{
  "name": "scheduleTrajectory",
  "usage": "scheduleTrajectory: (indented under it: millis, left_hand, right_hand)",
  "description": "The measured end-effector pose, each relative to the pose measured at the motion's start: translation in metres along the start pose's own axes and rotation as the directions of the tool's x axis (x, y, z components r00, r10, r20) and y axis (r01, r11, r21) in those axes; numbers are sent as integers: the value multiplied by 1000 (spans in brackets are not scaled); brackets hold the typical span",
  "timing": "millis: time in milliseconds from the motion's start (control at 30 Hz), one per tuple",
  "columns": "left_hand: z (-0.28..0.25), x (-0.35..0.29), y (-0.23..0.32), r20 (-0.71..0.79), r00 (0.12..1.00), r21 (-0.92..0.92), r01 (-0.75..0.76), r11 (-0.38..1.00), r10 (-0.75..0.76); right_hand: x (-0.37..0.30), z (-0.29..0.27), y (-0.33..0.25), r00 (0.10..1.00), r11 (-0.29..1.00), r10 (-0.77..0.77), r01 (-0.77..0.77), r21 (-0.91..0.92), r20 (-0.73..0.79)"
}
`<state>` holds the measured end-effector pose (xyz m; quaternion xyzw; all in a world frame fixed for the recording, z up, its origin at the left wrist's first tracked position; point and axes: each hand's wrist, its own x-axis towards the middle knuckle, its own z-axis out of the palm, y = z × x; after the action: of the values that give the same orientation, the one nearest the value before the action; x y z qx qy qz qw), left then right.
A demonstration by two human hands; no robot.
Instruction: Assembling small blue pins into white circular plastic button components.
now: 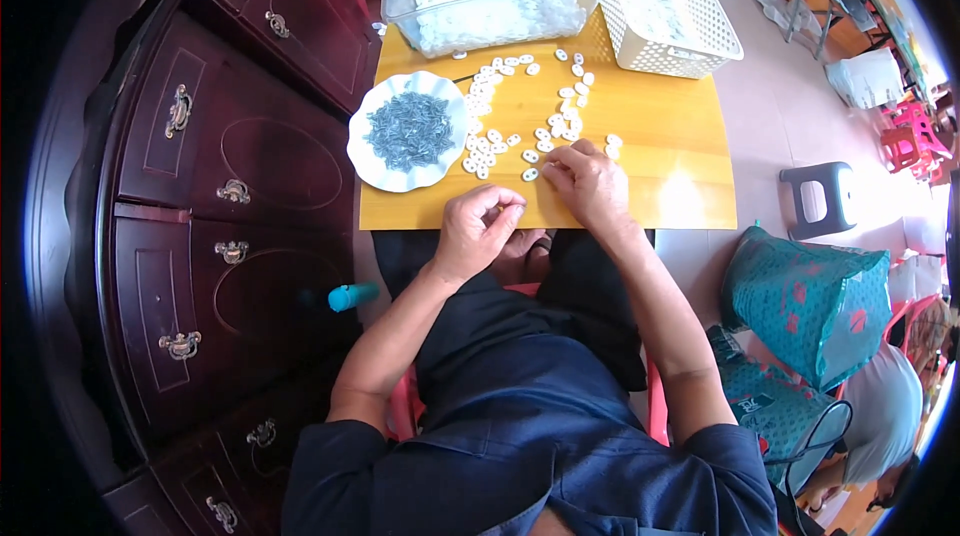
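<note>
My left hand [478,232] is at the table's near edge, thumb and forefinger pinched together; whatever lies between them is too small to name. Over the table, my right hand [592,184] has its fingers bent down and drawn together among the small white oval pieces with two holes; its fingertips are partly hidden. One such white oval piece [530,175] lies just left of those fingertips. Several more form a loose cluster [484,156] nearer the plate. A white scalloped plate [358,148] holds a heap of small, thin grey metal-looking pieces [410,131].
At the back of the yellow wooden table [670,136] stand a clear plastic bin [398,6] full of white pieces and a white perforated basket [722,44]. Dark wooden drawers [230,136] rise at the left. A grey stool [820,198] and a teal bag [805,301] are on the right, with another person beyond.
</note>
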<state>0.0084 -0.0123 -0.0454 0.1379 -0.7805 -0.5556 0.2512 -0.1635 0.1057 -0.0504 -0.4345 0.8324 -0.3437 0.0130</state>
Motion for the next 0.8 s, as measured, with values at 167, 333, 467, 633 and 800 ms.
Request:
scheduleTrajectory:
  millis: [167,333,467,633,800]
  left_hand:
    - [2,0,2,18,999,-9,29,1000,-29]
    - [6,-2,2,5,999,-57,51,997,-51]
    - [14,-2,9,31,985,-199,173,965,-170]
    - [28,2,22,46,972,-344,234,909,-232]
    - [41,6,22,18,992,-241,122,963,-121]
  right_hand:
    - [7,-2,0,1000,1000,-4,4,-16,28]
    - [-4,-8,6,992,979,40,-64,196,123]
    - [-27,-16,1,920,591,234,-391,706,314]
    - [-56,-16,-13,831,35,389,-443,896,396]
    - [-73,-13,-8,820,-164,305,-456,875,485]
